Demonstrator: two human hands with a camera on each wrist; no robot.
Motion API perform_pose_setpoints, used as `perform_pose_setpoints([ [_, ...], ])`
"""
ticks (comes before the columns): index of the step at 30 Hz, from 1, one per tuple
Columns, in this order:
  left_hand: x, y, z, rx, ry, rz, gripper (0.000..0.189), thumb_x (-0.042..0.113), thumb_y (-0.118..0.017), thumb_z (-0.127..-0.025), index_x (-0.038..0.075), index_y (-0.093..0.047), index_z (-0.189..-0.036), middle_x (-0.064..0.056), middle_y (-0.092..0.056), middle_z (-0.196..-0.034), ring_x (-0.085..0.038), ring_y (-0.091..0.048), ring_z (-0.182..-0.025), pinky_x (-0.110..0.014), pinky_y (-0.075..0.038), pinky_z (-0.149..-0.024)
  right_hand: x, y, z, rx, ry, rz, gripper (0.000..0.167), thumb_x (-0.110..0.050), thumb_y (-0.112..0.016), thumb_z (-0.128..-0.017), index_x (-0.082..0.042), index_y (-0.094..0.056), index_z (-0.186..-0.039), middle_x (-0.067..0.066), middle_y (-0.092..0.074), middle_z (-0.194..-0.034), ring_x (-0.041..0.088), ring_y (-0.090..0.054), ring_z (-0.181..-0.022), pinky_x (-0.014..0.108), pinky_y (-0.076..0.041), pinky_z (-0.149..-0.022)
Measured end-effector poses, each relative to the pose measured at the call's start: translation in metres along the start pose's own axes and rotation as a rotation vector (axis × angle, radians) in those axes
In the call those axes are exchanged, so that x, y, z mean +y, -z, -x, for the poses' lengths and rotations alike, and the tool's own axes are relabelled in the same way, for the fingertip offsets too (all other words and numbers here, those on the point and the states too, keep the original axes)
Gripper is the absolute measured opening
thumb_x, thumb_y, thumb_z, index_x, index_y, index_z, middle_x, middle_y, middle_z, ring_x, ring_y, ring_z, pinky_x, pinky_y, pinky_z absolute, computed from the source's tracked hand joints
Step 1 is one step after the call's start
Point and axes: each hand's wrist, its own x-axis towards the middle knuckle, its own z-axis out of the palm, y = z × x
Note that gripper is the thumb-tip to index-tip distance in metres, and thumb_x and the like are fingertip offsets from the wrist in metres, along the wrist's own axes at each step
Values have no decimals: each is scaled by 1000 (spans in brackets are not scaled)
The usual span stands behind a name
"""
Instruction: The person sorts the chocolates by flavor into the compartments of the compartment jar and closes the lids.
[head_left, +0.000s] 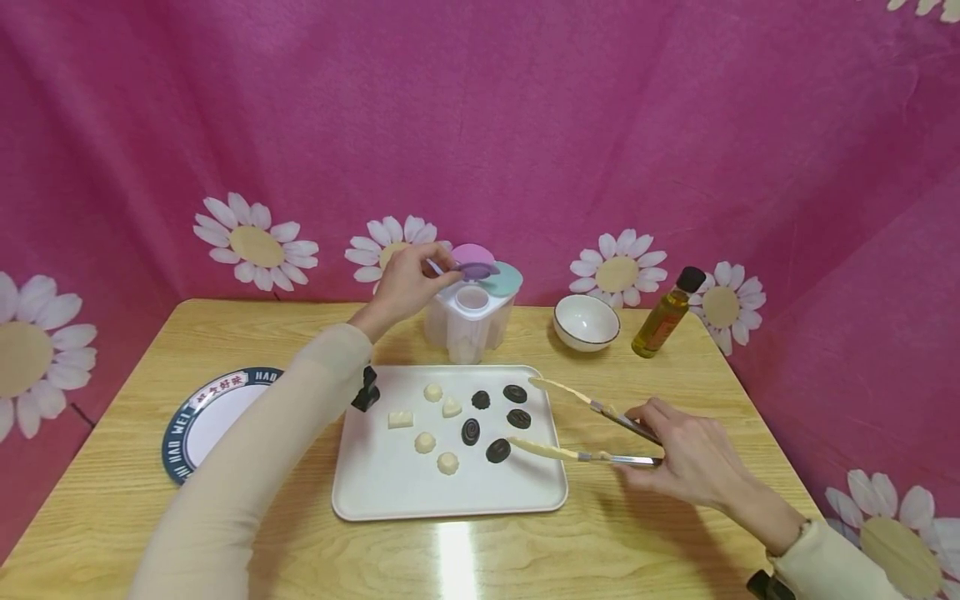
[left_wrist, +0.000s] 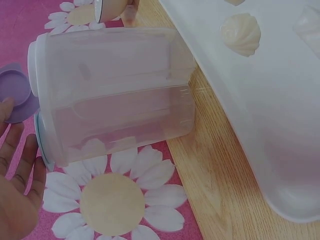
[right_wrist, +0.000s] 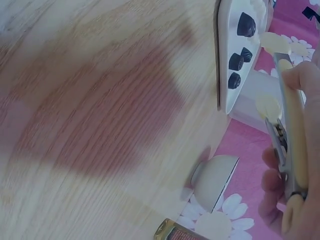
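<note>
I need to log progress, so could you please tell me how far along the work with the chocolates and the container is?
Done: one lid of the container is flipped open, pinched by the left hand. In hand: the right hand holds the tongs open beside the dark chocolates. Left: all ten pieces, five dark and five white, lie on the tray, and the container looks empty.

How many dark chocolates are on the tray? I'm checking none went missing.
5, all on the tray's right half: two on top, one beside the tongs, one central, one lowest. None seem hidden.
</note>
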Motion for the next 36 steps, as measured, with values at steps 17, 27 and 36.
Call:
perform_pose_setpoints([
  [17, 3, 1, 2, -12, 16, 0, 19, 21, -79, -96, 8, -74, -109, -12, -76, -110, -26, -69, -92, -26, -52, -75, 9, -11, -1, -139, 12, 14, 34, -47, -88, -72, -28, -71, -95, -20, -59, -77, -7, -42, -59, 18, -31, -48],
  [27, 2, 1, 1, -5, 6, 4, 18, 20, -79, -95, 8, -75, -108, -12, -77, -109, -26, -69, -91, -24, -51, -74, 13, -19, -7, -149, 33, -24, 30, -44, -86, -75, -27, -71, -94, -18, -60, -75, -6, -43, -60, 18, -33, -49],
  [36, 3, 1, 2, -8, 12, 3, 19, 21, -79, -96, 8, -74, -109, -12, -77, -110, -25, -69, -92, -25, -51, -75, 13, -15, -14, -158, 37, -64, 30, -39, -88, -75, -24, -71, -95, -17, -60, -75, -6, -45, -61, 18, -36, -51],
])
